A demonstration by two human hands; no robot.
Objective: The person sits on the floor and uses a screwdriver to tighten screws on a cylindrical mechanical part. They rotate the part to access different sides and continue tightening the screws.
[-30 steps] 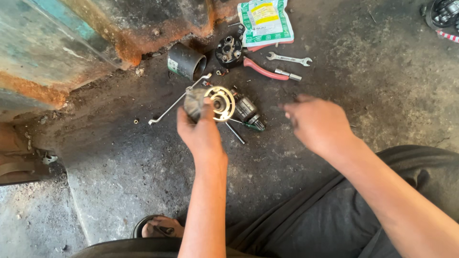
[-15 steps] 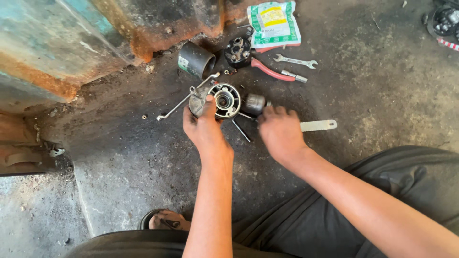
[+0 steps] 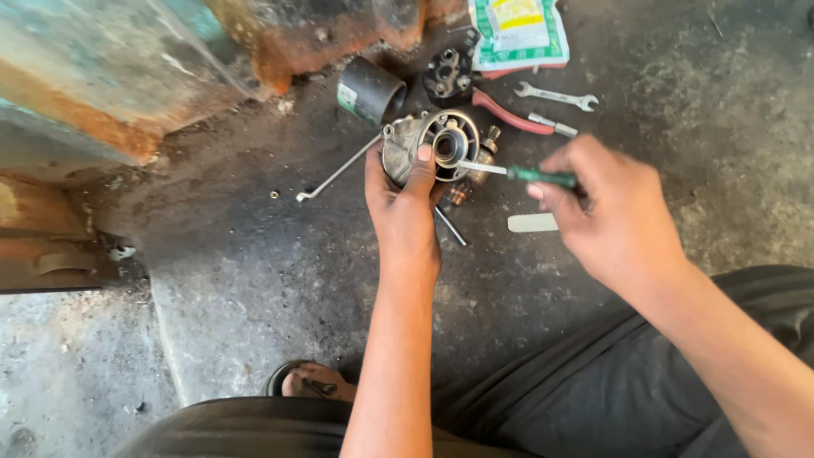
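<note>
On grimy concrete floor (image 3: pixel 254 280), left hand (image 3: pixel 407 208) grips motor housing (image 3: pixel 432 144); right hand (image 3: pixel 615 216) grips green screwdriver (image 3: pixel 530 175).

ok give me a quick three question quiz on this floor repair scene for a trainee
1. True or false: the left hand grips the round metal housing.
2. Which tool does the right hand hold? A) green-handled screwdriver B) red-handled pliers C) open-ended spanner
3. Fill in: the screwdriver's tip points into the housing's central ____.

Key: 1 true. 2 A; the pliers and spanner lie on the floor beyond the housing. 3 hole.
</note>
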